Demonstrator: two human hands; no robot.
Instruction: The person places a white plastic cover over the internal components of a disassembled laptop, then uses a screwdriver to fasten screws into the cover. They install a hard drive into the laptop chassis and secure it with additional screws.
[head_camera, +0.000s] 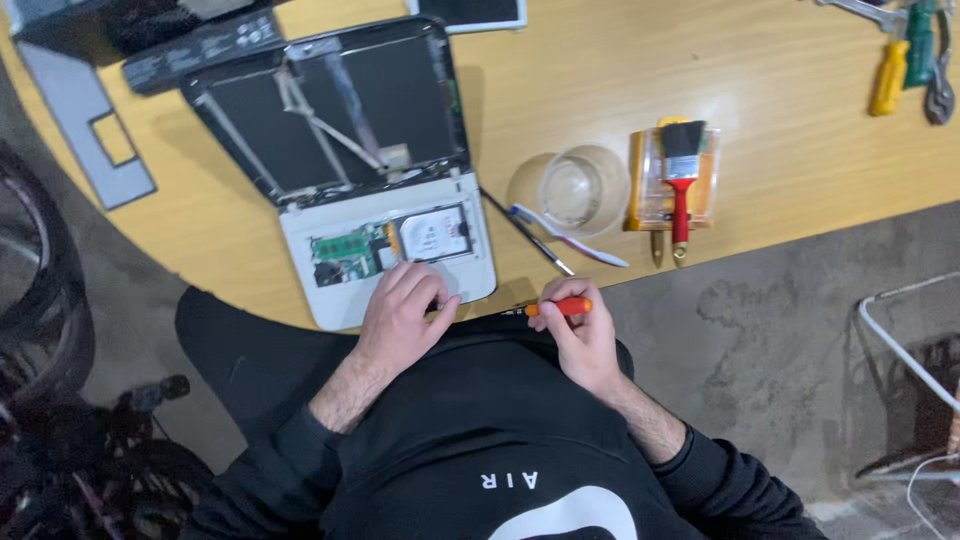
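Observation:
An opened white laptop (300, 235) lies on the wooden table (780, 140), its base uncovered with a green circuit board (345, 252) and a silver drive (435, 235) showing. My left hand (405, 310) rests on the laptop's near edge, fingers curled on the casing. My right hand (578, 335) holds a small orange-handled screwdriver (560, 307), its tip pointing left toward the laptop's corner.
A clear glass bowl (570, 190), a thin dark tool (525, 232) and a white-blue toothbrush (565, 238) lie right of the laptop. A red-handled paintbrush (681, 170) rests on a clear box. Screwdrivers and pliers (915, 55) sit far right. A black cover (150, 40) lies top left.

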